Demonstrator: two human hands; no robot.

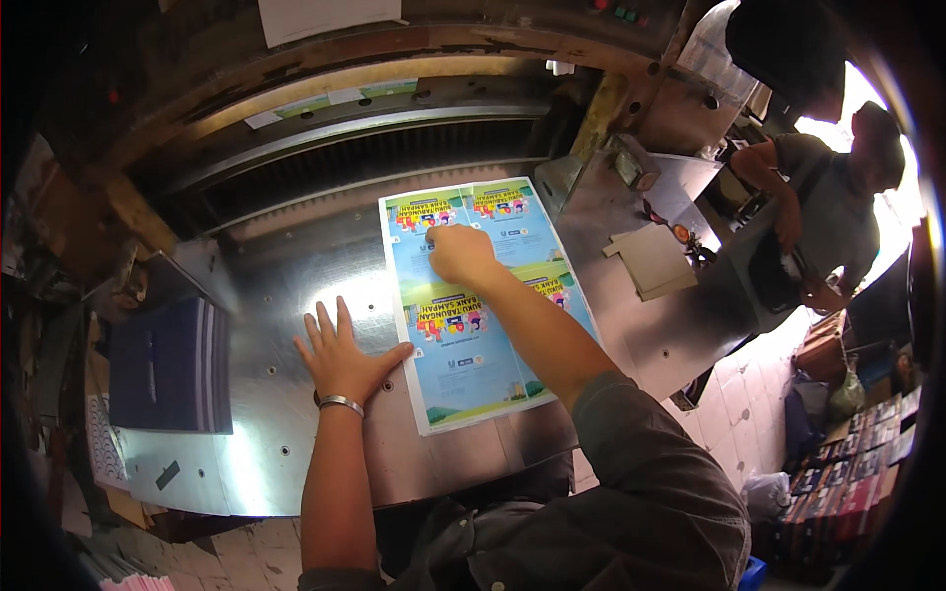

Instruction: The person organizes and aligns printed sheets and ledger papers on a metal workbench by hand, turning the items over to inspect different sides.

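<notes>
A stack of printed sheets point(463, 394) in blue, green and yellow lies on a metal table point(296, 433), its far end toward a dark slotted machine front. My right hand point(461, 256) is closed in a fist and rests on the upper half of the top sheet. No tool shows in it, though the underside of the fist is hidden. My left hand point(342, 360) lies open on the bare metal with its fingers spread. Its thumb touches the left edge of the sheets. A metal bracelet point(342, 402) circles that wrist.
A dark blue stack point(163, 369) stands at the table's left. Brownish card pieces point(652, 261) lie on the right side, near a metal block point(633, 163). A co-worker point(828, 197) stands at the far right. Bundled printed stacks point(847, 473) sit on the tiled floor point(734, 424).
</notes>
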